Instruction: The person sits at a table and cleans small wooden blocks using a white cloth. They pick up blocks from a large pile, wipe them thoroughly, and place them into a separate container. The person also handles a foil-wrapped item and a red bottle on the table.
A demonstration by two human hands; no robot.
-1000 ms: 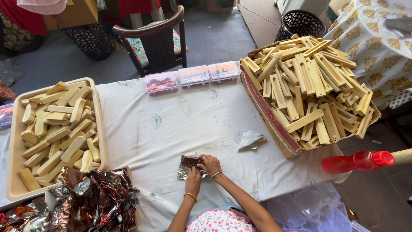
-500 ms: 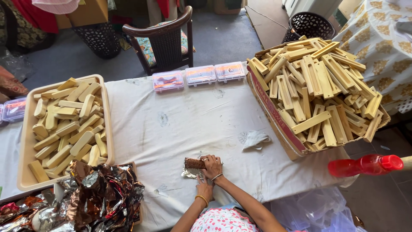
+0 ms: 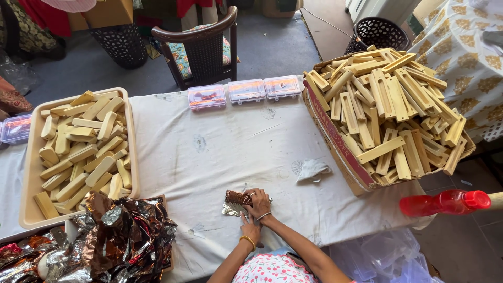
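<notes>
Head view, near to far: left hand point(image 3: 250, 229) pressing flat on silver foil point(image 3: 232, 209) on worktop point(image 3: 209, 157); right hand point(image 3: 258, 200) with fingers clenched around brown-wrapped bar point(image 3: 238, 197), now rolled further closed than a second ago, so wrapping looks nearly finished. At 9 o'clock, tray point(image 3: 131, 157) of pale bars; at 2 o'clock, cardboard box point(image 3: 335, 141) of wooden moulds. Bar's underside hidden; foil edges hard to read.

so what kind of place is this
Probably a small home workshop for hand-wrapping bars: a cloth-covered table, a tray of pale bars, a heap of foil wrappers, and both hands folding foil around one bar.
</notes>
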